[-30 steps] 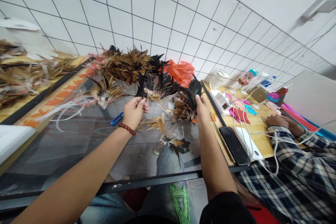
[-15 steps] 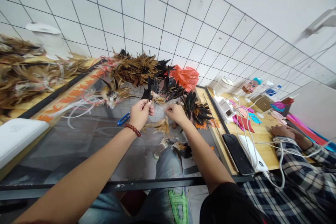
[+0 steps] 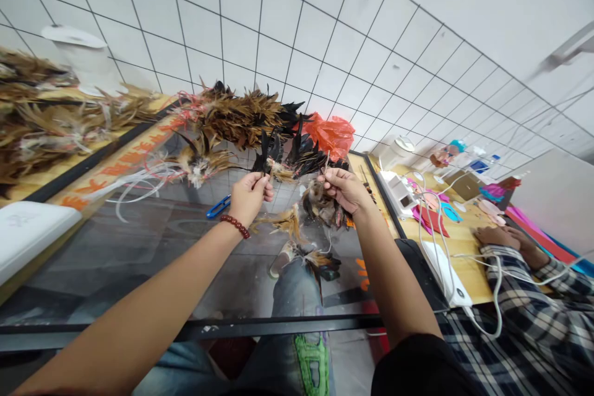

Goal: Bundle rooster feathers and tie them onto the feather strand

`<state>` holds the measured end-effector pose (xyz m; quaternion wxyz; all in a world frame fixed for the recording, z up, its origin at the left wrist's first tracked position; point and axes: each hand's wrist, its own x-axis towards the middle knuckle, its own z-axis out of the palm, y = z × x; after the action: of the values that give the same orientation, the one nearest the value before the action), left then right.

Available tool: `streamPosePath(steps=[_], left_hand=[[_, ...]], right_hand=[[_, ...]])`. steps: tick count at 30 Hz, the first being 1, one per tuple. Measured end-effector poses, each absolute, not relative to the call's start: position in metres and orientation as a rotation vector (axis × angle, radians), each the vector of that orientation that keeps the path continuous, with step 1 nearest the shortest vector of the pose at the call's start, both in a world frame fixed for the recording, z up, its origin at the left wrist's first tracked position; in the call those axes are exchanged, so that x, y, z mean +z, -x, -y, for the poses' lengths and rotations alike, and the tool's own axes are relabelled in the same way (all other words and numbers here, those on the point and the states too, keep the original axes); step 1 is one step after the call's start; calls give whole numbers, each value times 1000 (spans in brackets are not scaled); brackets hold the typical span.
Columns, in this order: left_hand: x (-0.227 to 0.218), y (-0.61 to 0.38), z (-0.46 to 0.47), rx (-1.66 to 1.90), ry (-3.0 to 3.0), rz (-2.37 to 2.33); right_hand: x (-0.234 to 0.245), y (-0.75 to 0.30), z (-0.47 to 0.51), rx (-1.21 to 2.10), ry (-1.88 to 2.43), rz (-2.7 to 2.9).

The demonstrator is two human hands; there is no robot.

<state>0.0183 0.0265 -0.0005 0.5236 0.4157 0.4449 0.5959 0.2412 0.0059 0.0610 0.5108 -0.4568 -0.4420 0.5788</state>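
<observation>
My left hand [image 3: 248, 196], with a red bead bracelet on its wrist, pinches the base of a small bunch of black and brown feathers [image 3: 273, 161] held above a glass table [image 3: 139, 260]. My right hand [image 3: 341, 189] is closed on a thin feather stem beside that bunch, with a clump of dark feathers [image 3: 322, 207] hanging just under its fingers. A big pile of brown and black feathers [image 3: 236, 114] lies behind both hands.
Blue snips [image 3: 218, 206] lie left of my left hand. An orange plastic bag [image 3: 331, 133] sits behind the feathers. More feathers [image 3: 41, 130] lie at far left. To the right, a person in a plaid sleeve [image 3: 524, 297] works at a wooden table with cables.
My right hand went from the dark feather clump at the right toward my left hand, then rose a little with a thin stem pinched. My left hand stayed put.
</observation>
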Motion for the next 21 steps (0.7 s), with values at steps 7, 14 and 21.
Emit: streamPosePath(steps=[7,14,21], left_hand=[[-3,-18,-28,1438,-985,-1057],[-3,-19,-29,1438,-985,-1067],[1,-23,-25,1350,-1033,-1057]], right_hand=[[55,-249,0,1342,1148,1052],[62,-247,5,1303,1093,1103],[112,-168,3,1322,915,1277]])
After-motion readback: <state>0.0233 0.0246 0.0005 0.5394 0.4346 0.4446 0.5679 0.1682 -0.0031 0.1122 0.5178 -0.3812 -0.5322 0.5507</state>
